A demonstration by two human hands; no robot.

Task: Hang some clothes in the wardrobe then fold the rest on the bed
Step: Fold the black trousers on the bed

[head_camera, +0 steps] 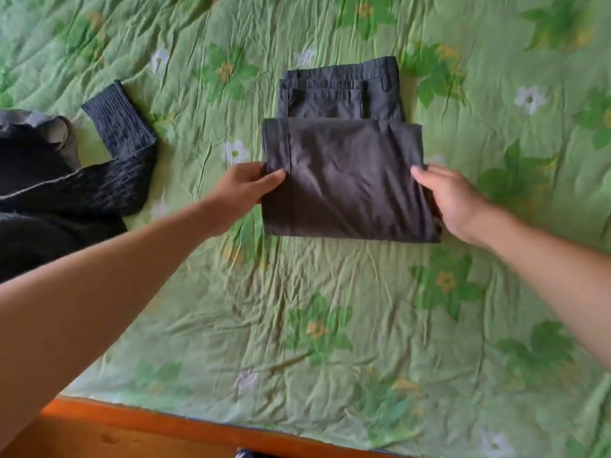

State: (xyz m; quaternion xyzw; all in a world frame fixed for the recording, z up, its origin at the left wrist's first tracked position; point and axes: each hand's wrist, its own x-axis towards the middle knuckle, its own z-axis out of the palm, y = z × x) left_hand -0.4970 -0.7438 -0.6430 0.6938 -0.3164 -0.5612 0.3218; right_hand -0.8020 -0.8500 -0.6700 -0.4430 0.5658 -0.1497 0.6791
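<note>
A pair of dark grey trousers [344, 173] lies folded on the green flowered bedspread [297, 309], the waistband at the far end and a folded layer on top near me. My left hand [246, 188] pinches the left edge of the top layer, thumb on top. My right hand [453, 201] grips the right edge, its fingers curled round the cloth.
A black and grey knitted sweater [66, 193] lies in a heap at the left, one sleeve bent toward the trousers. The orange wooden bed frame [165, 428] runs along the near edge. The green bedspread stretches out to the right and in front.
</note>
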